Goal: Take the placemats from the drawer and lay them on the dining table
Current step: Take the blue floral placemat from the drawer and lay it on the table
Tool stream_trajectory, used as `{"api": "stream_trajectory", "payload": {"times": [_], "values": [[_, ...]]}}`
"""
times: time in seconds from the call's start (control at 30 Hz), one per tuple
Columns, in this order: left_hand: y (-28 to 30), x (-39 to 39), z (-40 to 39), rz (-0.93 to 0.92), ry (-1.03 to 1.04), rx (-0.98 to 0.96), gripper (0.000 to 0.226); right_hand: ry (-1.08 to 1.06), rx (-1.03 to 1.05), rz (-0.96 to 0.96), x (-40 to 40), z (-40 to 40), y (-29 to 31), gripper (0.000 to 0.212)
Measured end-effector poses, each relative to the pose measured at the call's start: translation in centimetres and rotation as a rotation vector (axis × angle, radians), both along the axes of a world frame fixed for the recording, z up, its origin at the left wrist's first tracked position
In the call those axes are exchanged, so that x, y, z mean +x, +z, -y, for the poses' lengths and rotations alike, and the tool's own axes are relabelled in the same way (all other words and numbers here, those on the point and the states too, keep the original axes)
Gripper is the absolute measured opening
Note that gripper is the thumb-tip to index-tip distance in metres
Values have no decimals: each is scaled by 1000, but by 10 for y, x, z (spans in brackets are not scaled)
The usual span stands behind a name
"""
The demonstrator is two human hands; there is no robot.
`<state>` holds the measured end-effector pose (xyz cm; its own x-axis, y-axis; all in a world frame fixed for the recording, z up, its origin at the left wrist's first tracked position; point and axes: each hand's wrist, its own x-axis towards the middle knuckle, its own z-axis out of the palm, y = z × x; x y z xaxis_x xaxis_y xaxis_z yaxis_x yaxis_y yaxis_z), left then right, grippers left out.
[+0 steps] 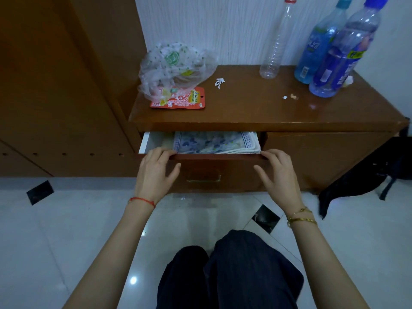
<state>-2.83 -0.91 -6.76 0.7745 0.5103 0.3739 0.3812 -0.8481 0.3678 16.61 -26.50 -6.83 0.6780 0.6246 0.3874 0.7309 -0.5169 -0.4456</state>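
Note:
The drawer point(214, 172) of a low brown cabinet stands partly pulled out. Folded placemats point(215, 142) with a blue floral print and white edges lie inside it, filling its right part. My left hand point(155, 172) grips the top edge of the drawer front at its left end, fingers hooked over the edge and thumb on the front. Gripping the same edge at its right end is my right hand point(276, 172). Neither hand touches the placemats. The back of the drawer is hidden under the cabinet top.
On the cabinet top point(256, 105) sit a clear plastic bag point(174, 68), a red snack packet point(178, 100), an empty clear bottle point(277, 41), two blue bottles point(334, 50) and paper scraps. A dark bag point(367, 170) lies on the tiled floor at right. My knees are below.

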Motion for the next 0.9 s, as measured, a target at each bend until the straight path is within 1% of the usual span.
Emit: {"api": "stream_trajectory", "payload": {"times": [0.17, 0.37, 0.73, 0.9], "values": [[-4, -36, 25, 58, -35, -9, 35, 3, 76, -16, -37, 31, -4, 38], [-10, -72, 51, 83, -54, -31, 38, -7, 77, -35, -73, 59, -10, 38], [-10, -90, 63, 101, -64, -49, 34, -45, 75, -2, -90, 66, -6, 32], [-5, -82, 61, 135, -61, -82, 35, -74, 137, -50, -81, 57, 4, 30]]}}
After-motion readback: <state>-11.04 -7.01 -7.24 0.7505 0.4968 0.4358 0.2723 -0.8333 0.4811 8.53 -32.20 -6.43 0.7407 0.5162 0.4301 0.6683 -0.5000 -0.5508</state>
